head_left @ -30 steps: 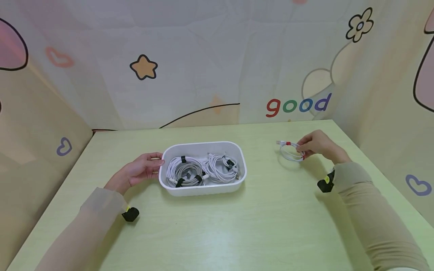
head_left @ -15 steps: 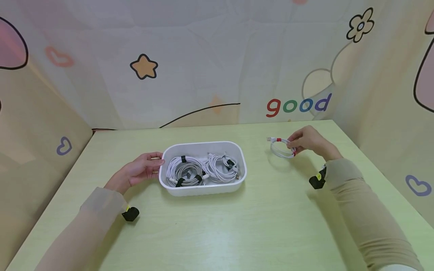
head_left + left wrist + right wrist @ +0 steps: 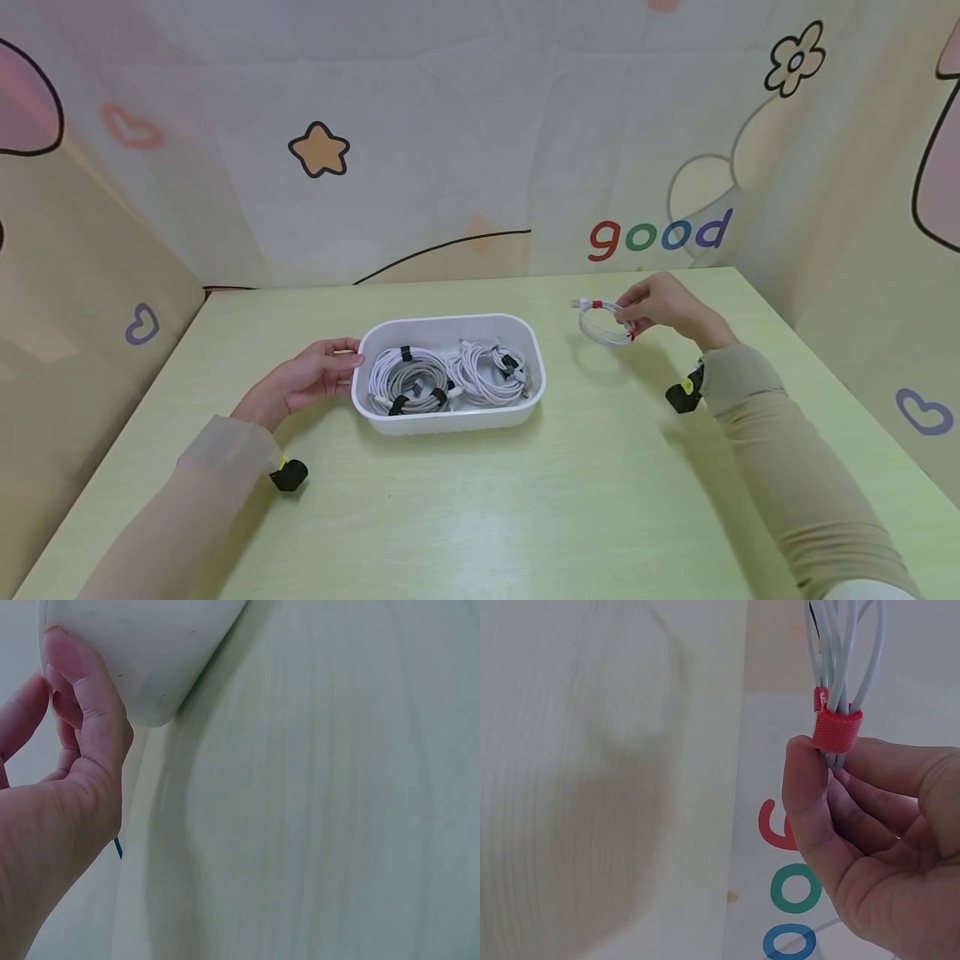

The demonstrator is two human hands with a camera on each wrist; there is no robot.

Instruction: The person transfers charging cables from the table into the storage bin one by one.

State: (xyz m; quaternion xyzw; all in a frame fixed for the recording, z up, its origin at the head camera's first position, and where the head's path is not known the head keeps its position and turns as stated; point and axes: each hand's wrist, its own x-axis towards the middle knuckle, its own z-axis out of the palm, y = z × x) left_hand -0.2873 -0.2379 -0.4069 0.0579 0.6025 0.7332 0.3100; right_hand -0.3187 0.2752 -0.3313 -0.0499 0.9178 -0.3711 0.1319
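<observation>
A white plastic storage box (image 3: 450, 423) with rounded corners stands mid-table in the head view. Coiled grey and white cables (image 3: 412, 379) fill its left half, bound with black ties; another white coiled cable (image 3: 486, 375) lies on its right. My left hand (image 3: 315, 372) holds the box's left end, the thumb against the outer wall (image 3: 142, 667) in the left wrist view. Right of the box, above the table, my right hand (image 3: 663, 308) pinches a small coiled white USB cable (image 3: 600, 333) between thumb and fingers. Red ties (image 3: 838, 729) bind this coil.
The pale wooden table (image 3: 465, 517) meets a printed cloth backdrop (image 3: 450, 167) at its back and sides. A small black wrist device (image 3: 288, 475) hangs below the left cuff, another black device (image 3: 684, 396) below the right cuff.
My right hand has carried the coiled USB cable leftward and slightly toward the table's back, closer to the box. My left hand and the box have stayed in place.
</observation>
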